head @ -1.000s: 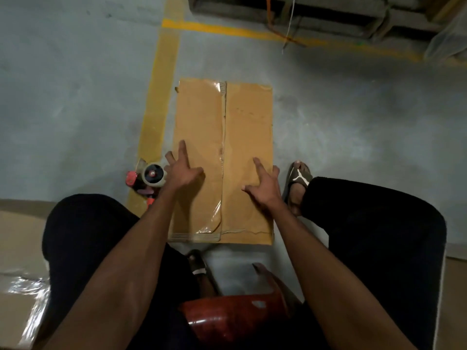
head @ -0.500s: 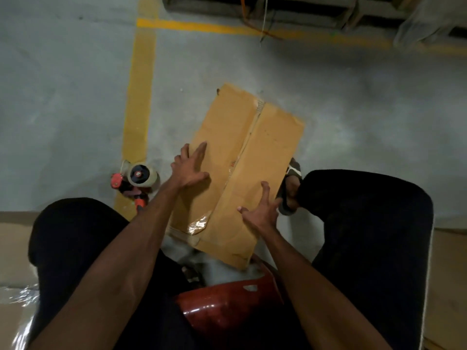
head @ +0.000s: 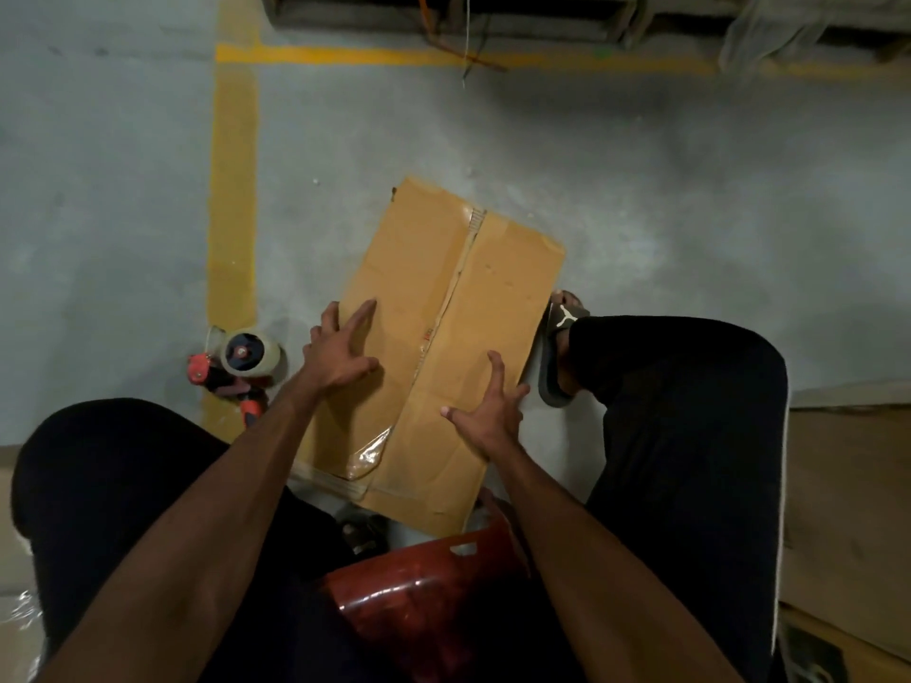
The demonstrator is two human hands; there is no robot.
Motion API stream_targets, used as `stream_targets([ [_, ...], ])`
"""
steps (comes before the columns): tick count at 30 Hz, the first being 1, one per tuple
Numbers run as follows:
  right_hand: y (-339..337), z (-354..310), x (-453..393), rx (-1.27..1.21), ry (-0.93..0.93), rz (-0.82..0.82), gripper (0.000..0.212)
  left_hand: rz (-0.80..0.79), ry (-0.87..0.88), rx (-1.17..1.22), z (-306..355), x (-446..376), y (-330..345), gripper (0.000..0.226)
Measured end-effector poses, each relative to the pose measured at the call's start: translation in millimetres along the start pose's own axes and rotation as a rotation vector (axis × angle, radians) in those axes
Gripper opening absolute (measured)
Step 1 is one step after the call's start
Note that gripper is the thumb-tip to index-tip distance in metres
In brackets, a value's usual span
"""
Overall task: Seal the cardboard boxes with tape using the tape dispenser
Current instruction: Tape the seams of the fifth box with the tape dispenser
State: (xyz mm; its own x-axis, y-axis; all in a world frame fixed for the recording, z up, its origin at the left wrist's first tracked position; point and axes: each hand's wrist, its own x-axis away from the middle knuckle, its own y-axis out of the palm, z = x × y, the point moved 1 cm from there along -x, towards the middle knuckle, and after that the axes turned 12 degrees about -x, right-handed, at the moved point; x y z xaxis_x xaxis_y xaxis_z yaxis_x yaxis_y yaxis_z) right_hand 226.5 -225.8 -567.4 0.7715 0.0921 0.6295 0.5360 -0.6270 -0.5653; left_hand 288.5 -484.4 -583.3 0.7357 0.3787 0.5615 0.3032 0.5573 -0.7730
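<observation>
A flattened brown cardboard box (head: 453, 347) is laid on the grey floor at frame centre, turned diagonally, its two flaps met along a centre seam with clear tape wrinkled at the near end. A red-handled tape dispenser (head: 236, 369) is left lying just left of it.

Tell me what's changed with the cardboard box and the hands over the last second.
The cardboard box has been turned clockwise on the floor: it lay straight a second ago, and now its far end points up and right. Both hands went with it, the left hand and right hand staying flat on top with fingers spread. Nothing was picked up or let go. The tape dispenser still lies untouched to the left of the box.
</observation>
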Motion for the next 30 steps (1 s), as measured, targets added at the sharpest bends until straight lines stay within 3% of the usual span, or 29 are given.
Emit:
stream_targets([
  [5,4,-14,5,0.073,0.086,0.017,0.117,-0.007,-0.003,0.052,2,2,4,0.104],
  [7,12,-27,6,0.232,-0.018,0.067,0.115,0.021,-0.017,0.083,0,1,4,0.107],
  [9,23,-42,6,0.417,-0.206,0.068,0.115,0.086,-0.063,0.260,-5,0,-2,0.104],
  [14,81,-101,-4,0.635,-0.657,-0.278,0.096,0.157,-0.425,0.946,-44,-25,0,0.050],
  [16,112,-129,-7,0.745,-0.784,-0.400,0.093,0.107,-0.553,1.053,-64,-28,4,0.031],
  [19,150,-148,-8,0.912,-0.848,-0.494,0.090,0.153,-0.712,0.965,-99,-30,7,0.044],
  [21,162,-141,-9,0.996,-0.877,-0.488,0.076,0.123,-0.794,0.883,-123,-35,16,0.050],
  [23,166,-131,-12,1.007,-0.913,-0.454,0.064,0.113,-0.863,0.692,-142,-42,29,0.056],
  [26,170,-127,-17,0.987,-0.905,-0.479,0.058,0.097,-0.983,0.431,-162,-56,53,0.084],
  [28,172,-127,-18,0.987,-0.895,-0.478,0.055,0.111,-1.146,0.488,-172,-63,70,0.098],
  [30,172,-127,-17,0.983,-0.893,-0.460,0.053,0.157,-1.286,0.504,-181,-63,72,0.086],
])
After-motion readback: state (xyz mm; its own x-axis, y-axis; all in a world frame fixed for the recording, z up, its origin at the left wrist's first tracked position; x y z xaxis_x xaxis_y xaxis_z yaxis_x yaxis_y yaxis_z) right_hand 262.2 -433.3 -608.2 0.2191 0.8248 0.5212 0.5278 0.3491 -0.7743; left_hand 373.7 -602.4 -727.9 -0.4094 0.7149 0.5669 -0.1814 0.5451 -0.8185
